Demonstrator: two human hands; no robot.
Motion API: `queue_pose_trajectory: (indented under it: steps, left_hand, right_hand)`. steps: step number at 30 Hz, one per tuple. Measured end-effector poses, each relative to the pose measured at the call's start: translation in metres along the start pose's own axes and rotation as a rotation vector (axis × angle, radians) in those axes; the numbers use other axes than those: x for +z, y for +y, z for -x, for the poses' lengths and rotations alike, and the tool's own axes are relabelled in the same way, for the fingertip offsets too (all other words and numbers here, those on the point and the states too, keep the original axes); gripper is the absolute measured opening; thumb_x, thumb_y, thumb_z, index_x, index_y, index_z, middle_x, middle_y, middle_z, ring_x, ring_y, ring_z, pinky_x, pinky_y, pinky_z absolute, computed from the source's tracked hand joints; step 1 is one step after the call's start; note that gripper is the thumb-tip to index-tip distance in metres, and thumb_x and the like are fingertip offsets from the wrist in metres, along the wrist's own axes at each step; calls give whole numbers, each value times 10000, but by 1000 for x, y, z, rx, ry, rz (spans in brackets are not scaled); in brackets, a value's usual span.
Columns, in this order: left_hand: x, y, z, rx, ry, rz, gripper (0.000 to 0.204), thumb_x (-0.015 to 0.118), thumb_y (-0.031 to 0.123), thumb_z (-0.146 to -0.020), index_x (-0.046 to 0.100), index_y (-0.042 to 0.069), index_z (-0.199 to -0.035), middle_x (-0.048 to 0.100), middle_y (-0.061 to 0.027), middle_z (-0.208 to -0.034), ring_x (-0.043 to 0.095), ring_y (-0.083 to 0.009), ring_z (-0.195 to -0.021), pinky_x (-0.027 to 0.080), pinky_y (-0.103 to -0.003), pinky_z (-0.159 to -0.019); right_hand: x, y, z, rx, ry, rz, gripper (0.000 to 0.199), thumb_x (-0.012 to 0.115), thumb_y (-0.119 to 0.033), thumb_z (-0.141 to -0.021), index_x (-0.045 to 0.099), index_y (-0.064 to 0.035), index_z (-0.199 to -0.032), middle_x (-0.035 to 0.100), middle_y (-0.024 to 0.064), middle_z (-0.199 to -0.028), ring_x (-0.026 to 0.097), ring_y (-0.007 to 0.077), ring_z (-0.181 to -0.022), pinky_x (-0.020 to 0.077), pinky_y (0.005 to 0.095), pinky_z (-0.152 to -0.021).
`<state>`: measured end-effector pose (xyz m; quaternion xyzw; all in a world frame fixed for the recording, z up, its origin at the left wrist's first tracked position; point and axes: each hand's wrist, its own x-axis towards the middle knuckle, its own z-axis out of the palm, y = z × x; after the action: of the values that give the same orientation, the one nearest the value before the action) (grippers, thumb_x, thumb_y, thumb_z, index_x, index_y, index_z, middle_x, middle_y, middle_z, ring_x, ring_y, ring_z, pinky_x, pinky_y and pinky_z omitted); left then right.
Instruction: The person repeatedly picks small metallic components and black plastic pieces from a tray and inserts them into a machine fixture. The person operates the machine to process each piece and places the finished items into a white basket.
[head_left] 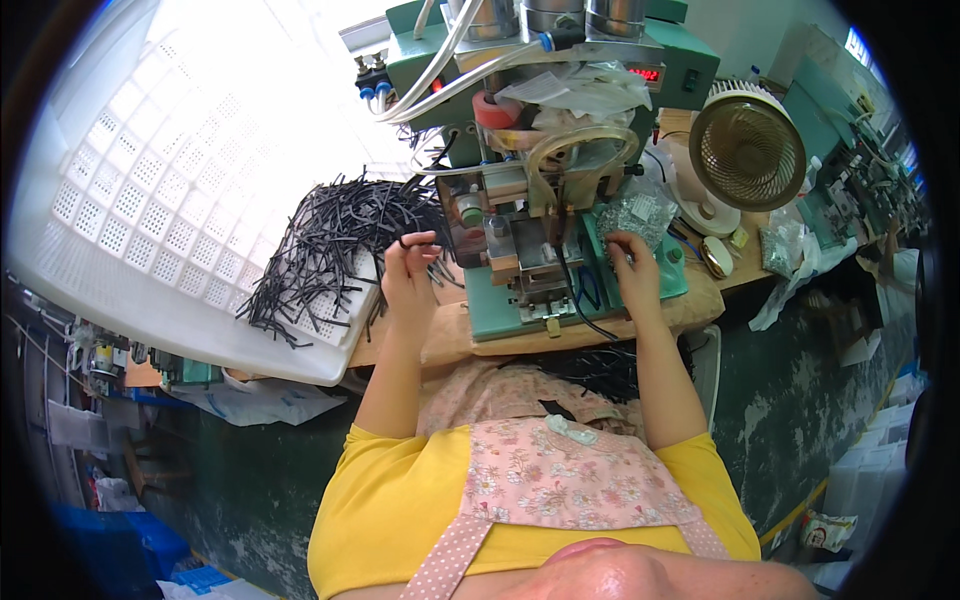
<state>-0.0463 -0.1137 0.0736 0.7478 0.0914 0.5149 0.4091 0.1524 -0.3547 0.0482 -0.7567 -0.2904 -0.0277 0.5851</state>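
Observation:
My left hand (408,272) is raised beside a heap of black strips (340,235), its fingers pinched on a short black strip (418,245). In front of me stands a green bench press (500,318) with a metal die block (540,243) in its middle. A long black strip (574,285) runs from under the press head down over the front of the base. My right hand (634,268) is at the right side of the press, below a clear bag of small metal parts (640,214). Its fingers are curled together; anything between them is too small to make out.
A large white perforated crate (150,215) leans at the left. To the right of the press stand a fan (748,150) and a computer mouse (716,257). Above hang white air hoses (440,90). More black strips (580,372) lie below the table edge, near my lap.

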Motion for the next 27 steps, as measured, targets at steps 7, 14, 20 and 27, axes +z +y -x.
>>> queue_pose_trajectory:
  steps: [7,14,20,27]
  left_hand:
    - [27,72,-34,-189,-227,163,199,490,164,-1003,584,-11,-1022,671,-69,-898,635,-96,-725,518,-238,-667]
    - [33,74,-36,-244,-159,317,254,488,211,-1007,607,-9,-963,677,-62,-934,635,-93,-747,512,-233,-653]
    - [67,67,2,522,-235,-39,313,668,-23,-683,684,41,-990,682,-107,-997,667,-274,-892,544,-305,-705]
    - [93,49,20,733,-277,-124,280,670,80,-726,680,38,-1002,679,-96,-1025,681,-252,-959,567,-301,-724]
  right_hand:
    - [17,-65,-4,-212,-126,-99,153,625,-56,-866,637,-24,-1015,652,97,-976,623,227,-928,467,308,-833]
    - [42,-65,3,-10,-85,-353,186,690,-93,-821,570,-44,-955,639,84,-921,605,245,-909,455,340,-826]
    - [33,-67,-2,-155,-63,-28,199,708,-85,-805,569,-50,-943,619,77,-937,587,269,-924,453,342,-826]
    - [-26,-11,-11,-276,259,163,157,654,-66,-833,582,-33,-969,622,113,-986,573,307,-904,451,387,-811]
